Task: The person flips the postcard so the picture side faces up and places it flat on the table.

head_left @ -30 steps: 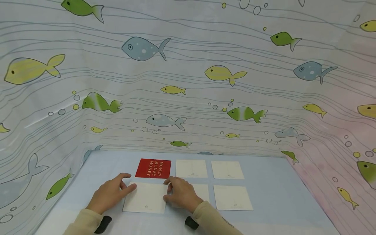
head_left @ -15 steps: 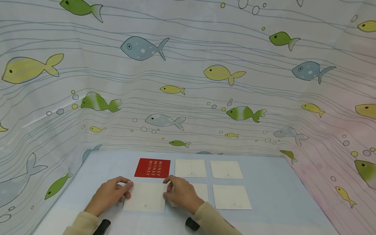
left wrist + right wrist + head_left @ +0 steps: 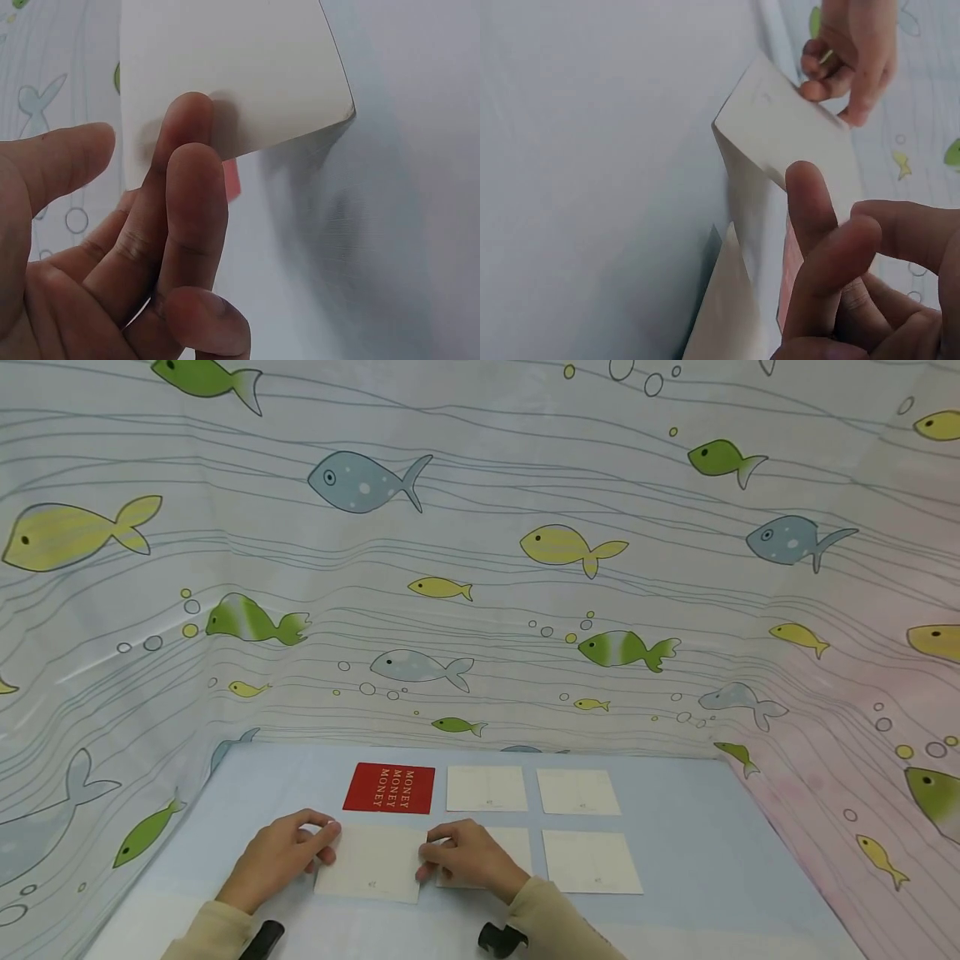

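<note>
A white card (image 3: 367, 860) with a small dark mark at its lower edge is held between both hands, raised off the table with a shadow under it in the right wrist view. My left hand (image 3: 277, 856) grips its left edge, thumb near the top corner; in the left wrist view fingers (image 3: 196, 187) lie against the card. My right hand (image 3: 476, 860) holds the right edge, thumb and forefinger close together there, and partly covers a white card (image 3: 513, 846) lying behind it. Just above the held card lies a red card (image 3: 390, 787) printed with MONEY.
More white cards lie in rows on the pale blue table (image 3: 697, 843): one at top middle (image 3: 487, 789), another at top right (image 3: 577, 792), and one at lower right (image 3: 592, 862). A fish-patterned curtain (image 3: 495, 635) surrounds the table. Dark bands (image 3: 501, 939) sit by the wrists.
Since a second ago my left hand has closed in on the card's left edge. My right hand has shifted slightly right and down along the card's right edge. The other cards stay put.
</note>
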Available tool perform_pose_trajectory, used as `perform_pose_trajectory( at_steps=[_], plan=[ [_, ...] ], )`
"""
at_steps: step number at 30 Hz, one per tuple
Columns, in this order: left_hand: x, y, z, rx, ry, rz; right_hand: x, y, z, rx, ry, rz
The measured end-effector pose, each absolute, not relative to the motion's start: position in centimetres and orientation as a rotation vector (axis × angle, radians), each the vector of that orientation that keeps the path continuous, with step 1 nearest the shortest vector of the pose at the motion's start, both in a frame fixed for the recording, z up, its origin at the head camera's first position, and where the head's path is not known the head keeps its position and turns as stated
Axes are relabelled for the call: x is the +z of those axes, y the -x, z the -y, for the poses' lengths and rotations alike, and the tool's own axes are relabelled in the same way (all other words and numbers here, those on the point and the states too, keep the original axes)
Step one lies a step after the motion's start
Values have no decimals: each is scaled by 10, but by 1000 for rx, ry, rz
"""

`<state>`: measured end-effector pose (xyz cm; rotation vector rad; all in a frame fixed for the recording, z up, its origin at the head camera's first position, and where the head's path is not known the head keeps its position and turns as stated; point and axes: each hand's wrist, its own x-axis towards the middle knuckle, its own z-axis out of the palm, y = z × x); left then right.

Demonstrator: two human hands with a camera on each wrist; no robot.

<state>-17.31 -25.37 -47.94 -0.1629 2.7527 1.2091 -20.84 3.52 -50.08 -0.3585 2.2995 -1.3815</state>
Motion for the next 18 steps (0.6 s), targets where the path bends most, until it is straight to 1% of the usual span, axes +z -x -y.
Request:
perform_pose_trajectory(
  at_steps=[18],
  plan=[
    [-477,173,252,1236,181,-2722,-494,205,-34,-1499,397,-2259]
  ],
)
